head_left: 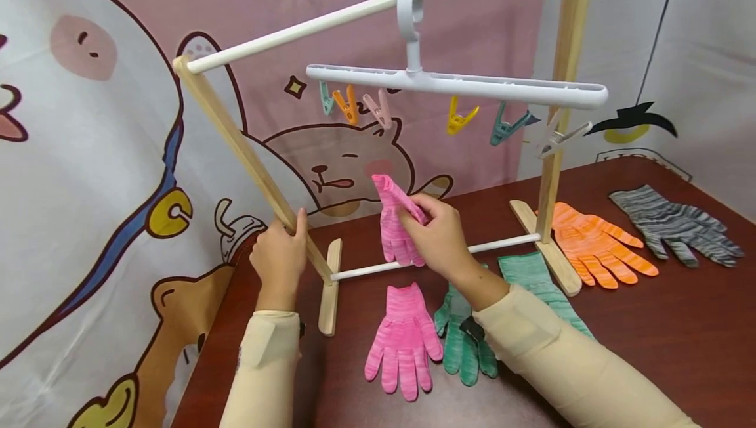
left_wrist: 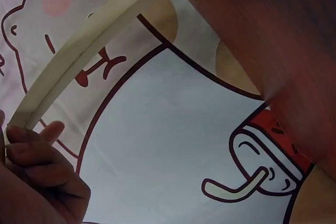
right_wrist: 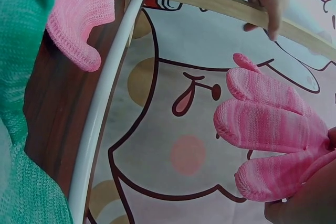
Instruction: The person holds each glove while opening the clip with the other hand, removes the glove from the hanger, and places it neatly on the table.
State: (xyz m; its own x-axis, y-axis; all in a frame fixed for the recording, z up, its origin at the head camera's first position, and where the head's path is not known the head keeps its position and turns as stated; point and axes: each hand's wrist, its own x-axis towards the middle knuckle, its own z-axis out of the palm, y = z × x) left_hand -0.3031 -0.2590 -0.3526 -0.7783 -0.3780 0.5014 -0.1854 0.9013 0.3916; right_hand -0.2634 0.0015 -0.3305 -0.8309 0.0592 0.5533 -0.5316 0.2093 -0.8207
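My left hand (head_left: 279,254) grips the left wooden post (head_left: 251,159) of a drying rack, low on the post; the left wrist view shows its fingers curled round the wood. A pink striped knit glove (head_left: 398,231) hangs from my right hand (head_left: 440,237), pinched near its cuff, fingers downward. In the right wrist view the held glove (right_wrist: 268,119) dangles with its fingers spread. Above it, a white hanger (head_left: 455,84) hooks over the rack's top bar (head_left: 307,26). Clips dangle from the hanger, among them a pink clip (head_left: 379,109) and a yellow clip (head_left: 459,117).
On the dark red table (head_left: 679,323) lie a second pink glove (head_left: 404,342), green gloves (head_left: 466,349), partly behind my right forearm, an orange glove (head_left: 596,244) and a grey glove (head_left: 670,221). The rack's lower bar (head_left: 502,244) and right post (head_left: 552,192) stand close by. Printed cloth hangs behind.
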